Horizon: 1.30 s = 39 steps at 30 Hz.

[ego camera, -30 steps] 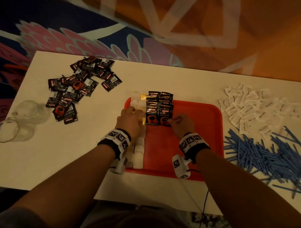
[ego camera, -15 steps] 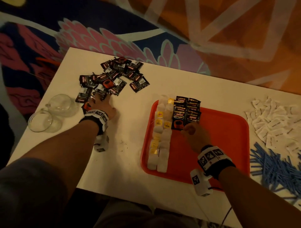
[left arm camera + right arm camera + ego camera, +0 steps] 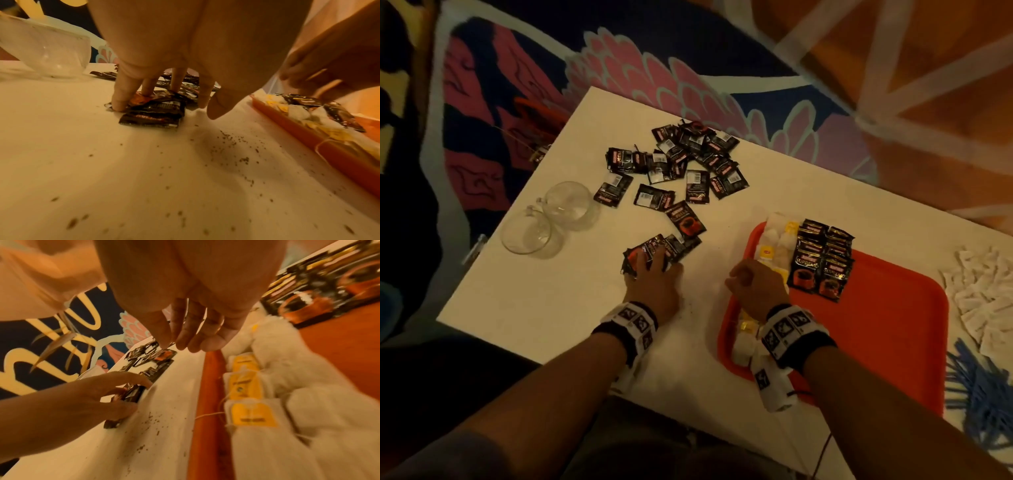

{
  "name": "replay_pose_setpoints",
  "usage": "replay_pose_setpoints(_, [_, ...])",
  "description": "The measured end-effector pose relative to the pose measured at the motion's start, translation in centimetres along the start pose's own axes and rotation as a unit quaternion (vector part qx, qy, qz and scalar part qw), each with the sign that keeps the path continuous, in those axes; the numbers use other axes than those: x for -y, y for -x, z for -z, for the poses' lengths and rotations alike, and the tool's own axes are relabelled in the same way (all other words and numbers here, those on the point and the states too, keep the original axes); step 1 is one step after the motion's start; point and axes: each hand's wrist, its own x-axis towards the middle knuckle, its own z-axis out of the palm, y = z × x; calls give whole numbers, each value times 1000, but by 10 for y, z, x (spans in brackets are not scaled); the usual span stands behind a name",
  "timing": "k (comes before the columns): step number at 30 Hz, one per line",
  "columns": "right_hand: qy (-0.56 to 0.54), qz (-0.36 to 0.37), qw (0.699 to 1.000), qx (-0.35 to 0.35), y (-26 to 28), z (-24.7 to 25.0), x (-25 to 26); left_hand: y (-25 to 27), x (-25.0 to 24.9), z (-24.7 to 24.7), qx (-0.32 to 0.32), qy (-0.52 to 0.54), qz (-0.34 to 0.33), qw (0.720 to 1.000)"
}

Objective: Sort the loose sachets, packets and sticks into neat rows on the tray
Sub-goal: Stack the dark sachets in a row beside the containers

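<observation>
- Several dark coffee sachets (image 3: 654,253) lie bunched under your left hand (image 3: 652,284); its fingers (image 3: 121,95) press down on the small stack, thumb lifted clear, so the stack is pinned to the tabletop (image 3: 551,301) rather than pinched.
- Risk: pressed flat like this, the glossy sachets may slide apart or fan out as you drag them, and one could be left behind short of the tray (image 3: 887,329).
- Your right hand (image 3: 755,286) hovers over the tray's left edge, fingers loosely curled and holding nothing; it sits just above the white tea bags (image 3: 252,415) with yellow tags.
- Risk: a careless sweep there could snag a tag string and pull the tea-bag column out of line, or nudge the two neat coffee rows (image 3: 820,260) beside it.
- Risk: the two glass cups (image 3: 548,219) stand near the loose coffee pile (image 3: 681,161); a wide reach to that pile might knock them.
- Surface: a pale tabletop speckled with dark crumbs (image 3: 232,141), probably grit that could ride along under dragged sachets.
- White packets (image 3: 983,291) and blue sticks (image 3: 979,387) wait unsorted to the tray's right.
- Room: a boldly patterned carpet (image 3: 654,75), dim warm light.
</observation>
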Motion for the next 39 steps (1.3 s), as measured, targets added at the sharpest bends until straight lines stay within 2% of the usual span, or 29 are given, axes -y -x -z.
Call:
replay_pose_setpoints(2, [33,12,999,10,-7,-11,14,8,11,-3,-45,2,-9,999])
replay_pose_setpoints(4, [75,39,996,17,-18,-23,24,15,24,0,-119,21,-9,993])
replay_pose_setpoints(6, [132,68,989,22,-33,-34,33,20,40,4,-151,64,19,986])
replay_pose_setpoints(11, [209,91,973,49,-72,-54,63,16,74,6,-86,165,87,979])
replay_pose_setpoints(16, [309,84,943,94,-76,-77,67,0,53,7,-73,228,88,967])
replay_pose_setpoints(22, [240,104,964,40,-41,-92,50,-7,28,5,-76,287,104,949])
replay_pose_setpoints(26, [195,78,977,28,-29,-98,38,-7,25,9,-60,397,127,907])
replay_pose_setpoints(27, [184,74,980,21,-26,-101,37,-8,25,10,-53,396,136,907])
replay_pose_setpoints(32, [127,44,991,23,-15,-115,33,-9,26,9,-8,248,128,960])
replay_pose_setpoints(39, [55,8,998,-8,-13,-119,30,-6,41,7,-48,258,61,963])
